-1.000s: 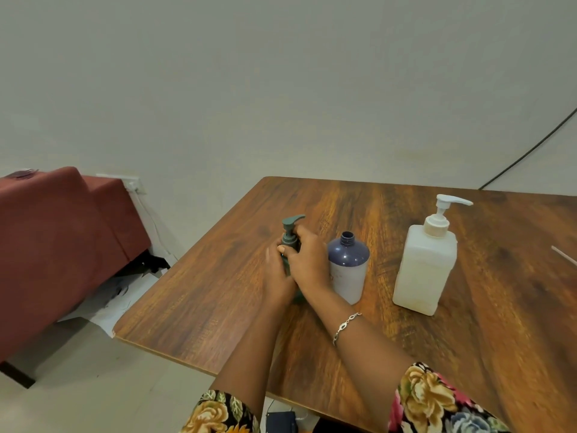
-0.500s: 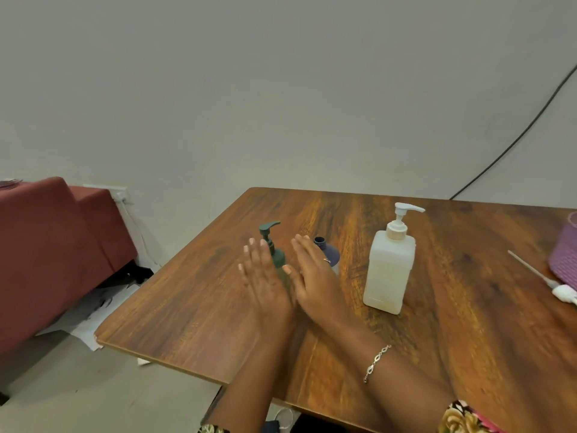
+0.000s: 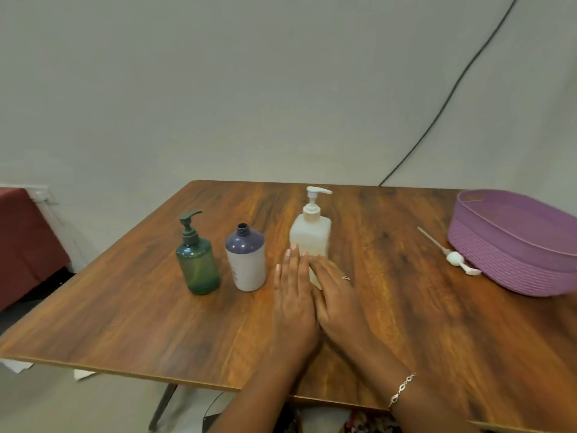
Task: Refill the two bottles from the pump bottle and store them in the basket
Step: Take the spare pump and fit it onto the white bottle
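My left hand [image 3: 295, 295] and right hand [image 3: 338, 295] are flat, holding nothing, just in front of the white pump bottle [image 3: 310, 235]. Left of it, the green bottle [image 3: 197, 264] is capped and the purple bottle [image 3: 246, 260] is uncapped. Neither's in the basket [image 3: 512, 260] off to its right, so I reckon we're roughly halfway.

1. From my feed this looks like a plain room in a home. I cannot tell which room.
2. A wood-grain tabletop [image 3: 125, 307] stands in front of a bare, pale wall [image 3: 218, 89], and a black cable [image 3: 452, 98] runs up that wall.
3. At the left edge I see maroon upholstered furniture [image 3: 25, 239], a wall socket [image 3: 40, 195] beside it, and loose paper [image 3: 15, 367] on the floor.
4. The tabletop carries household toiletries: a green bottle [image 3: 198, 267], a purple bottle [image 3: 246, 260], a white pump bottle [image 3: 310, 235] and a purple ribbed basket [image 3: 515, 245].
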Motion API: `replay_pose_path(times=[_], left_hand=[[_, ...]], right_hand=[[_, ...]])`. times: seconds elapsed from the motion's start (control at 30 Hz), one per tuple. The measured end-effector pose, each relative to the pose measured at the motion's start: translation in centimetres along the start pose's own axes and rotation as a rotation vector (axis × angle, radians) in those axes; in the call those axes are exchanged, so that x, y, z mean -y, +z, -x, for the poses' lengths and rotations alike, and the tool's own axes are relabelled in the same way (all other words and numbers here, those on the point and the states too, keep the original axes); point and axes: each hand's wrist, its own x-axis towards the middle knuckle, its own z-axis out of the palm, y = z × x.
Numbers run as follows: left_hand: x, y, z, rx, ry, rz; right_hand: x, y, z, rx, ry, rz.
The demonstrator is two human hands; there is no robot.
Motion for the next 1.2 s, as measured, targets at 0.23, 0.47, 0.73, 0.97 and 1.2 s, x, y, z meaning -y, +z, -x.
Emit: replay_pose_path(times=[0.23,0.47,0.73,0.97,1.2], left_hand=[[-5.3,3.7,-0.5,0.141,0.066,0.139],[-9.5,7.5,-1.7,0.244,0.081,0.158],[-12.3,9.8,-4.6,0.466,0.074,0.040],[-13.3,12.1,-6.4,0.539,0.096,-0.013],[-13.1,13.7,-7.3,0.585,0.094,-0.003]], right_hand=[[-3.8,-5.4,2.4,-0.062,0.055,0.022],[-8.3,-9.4,4.0,-0.101,0.191,0.127],[-16.2,-14.9,2.3,-0.111,0.395,0.336],[-19.7,-16.0,-1.3,0.004,0.445,0.504],[-20.8,-14.9,-3.6,0.163,0.512,0.628]])
